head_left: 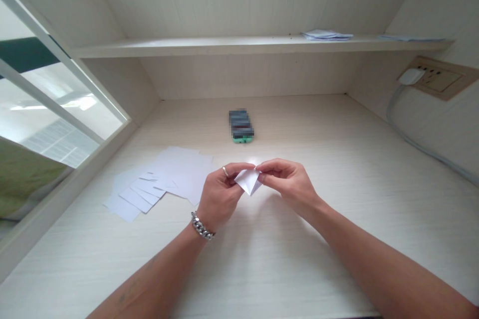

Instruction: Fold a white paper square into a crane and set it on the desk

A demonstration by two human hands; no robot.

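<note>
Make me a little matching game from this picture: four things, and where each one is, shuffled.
Things:
1. Chain bracelet
2. Folded white paper
3. White plug
4. Loose paper sheets

Places:
A. In the wall socket
B. Spread on the desk
C. Around the left wrist
D. Pinched between the left hand and right hand

Pairs: 1-C, 2-D, 3-A, 4-B

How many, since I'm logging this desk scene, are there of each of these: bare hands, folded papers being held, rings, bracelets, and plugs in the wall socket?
Left hand and right hand: 2
Folded paper: 1
Ring: 1
Bracelet: 1
Plug: 1
Total: 6
</note>
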